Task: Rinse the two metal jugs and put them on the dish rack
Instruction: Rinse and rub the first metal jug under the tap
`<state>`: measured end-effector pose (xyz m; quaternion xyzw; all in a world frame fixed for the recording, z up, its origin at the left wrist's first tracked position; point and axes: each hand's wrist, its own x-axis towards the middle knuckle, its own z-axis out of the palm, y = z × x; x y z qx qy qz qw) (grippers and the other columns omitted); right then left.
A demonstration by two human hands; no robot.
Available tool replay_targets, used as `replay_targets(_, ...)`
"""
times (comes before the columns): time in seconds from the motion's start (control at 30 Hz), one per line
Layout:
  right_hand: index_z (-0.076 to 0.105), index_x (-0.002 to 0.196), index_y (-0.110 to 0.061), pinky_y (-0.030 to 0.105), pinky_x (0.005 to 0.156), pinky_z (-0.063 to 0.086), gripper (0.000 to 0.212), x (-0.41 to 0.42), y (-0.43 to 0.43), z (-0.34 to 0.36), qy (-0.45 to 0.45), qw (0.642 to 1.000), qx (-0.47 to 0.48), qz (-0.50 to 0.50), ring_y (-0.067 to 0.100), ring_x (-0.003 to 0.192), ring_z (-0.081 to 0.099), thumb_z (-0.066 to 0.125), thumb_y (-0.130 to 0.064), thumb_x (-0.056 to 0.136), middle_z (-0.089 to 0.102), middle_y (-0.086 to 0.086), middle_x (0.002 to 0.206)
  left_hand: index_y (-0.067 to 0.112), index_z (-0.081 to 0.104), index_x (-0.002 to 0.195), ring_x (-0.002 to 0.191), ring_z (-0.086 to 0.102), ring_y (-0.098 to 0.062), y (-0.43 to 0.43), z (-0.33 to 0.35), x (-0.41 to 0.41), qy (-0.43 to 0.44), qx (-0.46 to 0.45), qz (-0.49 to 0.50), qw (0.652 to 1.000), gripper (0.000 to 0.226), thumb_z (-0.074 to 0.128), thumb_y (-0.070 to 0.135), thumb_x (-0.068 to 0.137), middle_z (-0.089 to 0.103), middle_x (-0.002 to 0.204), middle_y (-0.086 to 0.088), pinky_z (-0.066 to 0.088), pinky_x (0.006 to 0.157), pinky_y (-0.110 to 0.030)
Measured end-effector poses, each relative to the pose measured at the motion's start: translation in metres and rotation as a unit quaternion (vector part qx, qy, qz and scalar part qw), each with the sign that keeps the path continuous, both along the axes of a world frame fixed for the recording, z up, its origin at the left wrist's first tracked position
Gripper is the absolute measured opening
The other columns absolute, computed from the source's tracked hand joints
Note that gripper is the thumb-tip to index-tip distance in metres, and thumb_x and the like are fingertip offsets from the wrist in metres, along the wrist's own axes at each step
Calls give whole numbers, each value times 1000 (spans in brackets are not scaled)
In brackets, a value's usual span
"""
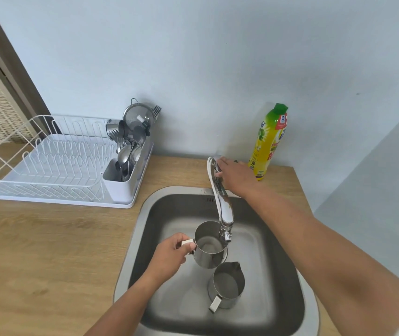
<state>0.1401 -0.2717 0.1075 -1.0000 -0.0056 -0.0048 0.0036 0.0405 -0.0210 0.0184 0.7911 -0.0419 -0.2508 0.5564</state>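
My left hand (170, 254) grips the handle of a metal jug (208, 246) and holds it upright under the spout of the chrome tap (224, 207), above the sink (135, 241). A second metal jug (226, 286) stands upright on the sink floor just in front of it, handle toward me. My right hand (233, 177) rests on the tap lever at the back of the sink, fingers curled over it. I see no water stream. The white wire dish rack (48, 163) stands on the counter at the left.
The rack's cutlery holder (121, 175) holds several spoons and forks, a metal cup and a strainer. A yellow dish soap bottle (268, 141) stands by the wall behind the sink. A wooden counter (48, 251) surrounds the sink.
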Motion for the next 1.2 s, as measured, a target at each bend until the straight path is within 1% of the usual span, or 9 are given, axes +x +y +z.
replay_targets(0.1,39,144,-13,40,97,40,44,3,-1,1,-2,1000,3,2,28,128,52,43,-26,102,41,3,152,18,68,80,78,58,-14,-2,0,0,1,-3,0,1000,11,68,22,90,65,88,-18,56,77,-32)
replay_targets(0.2,38,145,-13,40,97,40,44,6,-3,4,0,1000,-12,7,27,128,52,41,-24,102,41,2,153,18,68,81,79,59,-14,-2,1,-1,0,-4,-2,1000,10,67,22,90,66,97,-23,58,79,-34)
replay_targets(0.37,39,145,-15,41,96,43,44,8,-4,4,4,1000,3,-4,31,124,55,41,-24,102,42,1,152,19,68,83,80,62,-12,-2,3,-2,4,-7,-1,1000,9,67,22,91,68,99,-21,58,80,-33)
replay_targets(0.57,41,143,-15,42,98,43,41,11,-6,6,7,1000,15,-1,30,125,54,41,-25,103,46,2,149,20,67,83,82,62,-14,-3,3,-3,1,1,-1,1000,10,66,22,92,70,96,-15,58,82,-35)
replay_targets(0.77,41,143,-15,41,96,44,41,11,-6,8,11,1000,21,-4,30,126,53,40,-26,103,46,3,149,18,68,85,81,60,-16,-3,1,-3,-2,7,0,1000,9,66,24,92,67,100,-20,58,79,-31)
replay_targets(0.93,38,145,-16,41,97,43,43,11,-5,9,19,999,31,-17,31,128,52,38,-28,104,42,1,153,18,68,85,83,62,-17,-3,0,-2,-2,12,-2,1000,9,66,25,92,68,99,-18,58,80,-31)
replay_targets(1.0,37,146,-17,42,100,42,44,7,-4,11,25,997,65,-29,31,131,49,37,-30,104,39,1,154,17,68,86,83,62,-16,-3,0,-2,-1,10,-2,1000,9,66,24,92,69,99,-18,58,79,-31)
replay_targets(1.07,34,148,-15,44,105,40,47,-1,-3,10,16,990,127,-56,31,135,44,37,-32,104,37,6,155,17,68,86,82,62,-16,-3,0,-3,-2,10,-3,1000,9,66,23,92,69,99,-18,58,79,-31)
replay_targets(1.2,34,150,-11,41,114,32,53,-41,-4,0,-41,951,273,-137,27,142,36,37,-35,104,40,11,154,15,69,86,79,62,-12,-5,0,-3,1,6,-1,1000,9,66,22,91,70,98,-19,58,77,-30)
